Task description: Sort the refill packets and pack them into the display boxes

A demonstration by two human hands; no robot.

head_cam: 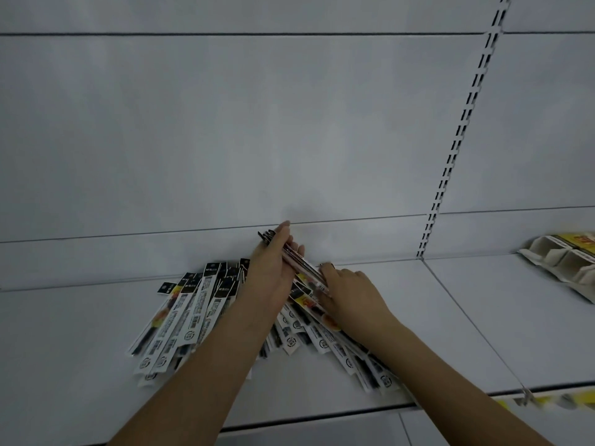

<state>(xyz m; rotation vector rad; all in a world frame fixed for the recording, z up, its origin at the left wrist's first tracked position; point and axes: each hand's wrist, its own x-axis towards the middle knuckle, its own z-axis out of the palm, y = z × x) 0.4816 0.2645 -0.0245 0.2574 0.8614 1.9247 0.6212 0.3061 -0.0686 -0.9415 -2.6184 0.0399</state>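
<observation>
Head view, white store shelf (pixel 418 333) against a white back panel (pixel 225 140), with a slotted upright (pixel 463 130) at right.

Left hand (pixel 273 272) held a thin stack of refill packets (pixel 301 267) edge-up above the shelf; fingers extended along the far side of the stack, thumb side toward the camera, grip closed around the stack. The stack tilted, its black header ends up and to the left, lower ends down to the right.

Right hand (pixel 351 292) gripped the lower end of the same stack, fingers curled over its edge; knuckles faced the camera.

Loose refill packets lay fanned on the shelf under both forearms: one group (pixel 180 320) left of the left arm, black headers toward the back panel; another group (pixel 328 339) spread below the right hand toward the shelf's front edge.

A cardboard display box (pixel 560 263) with divided compartments and a yellow printed flap sat on the shelf at far right, well apart from the hands.
</observation>
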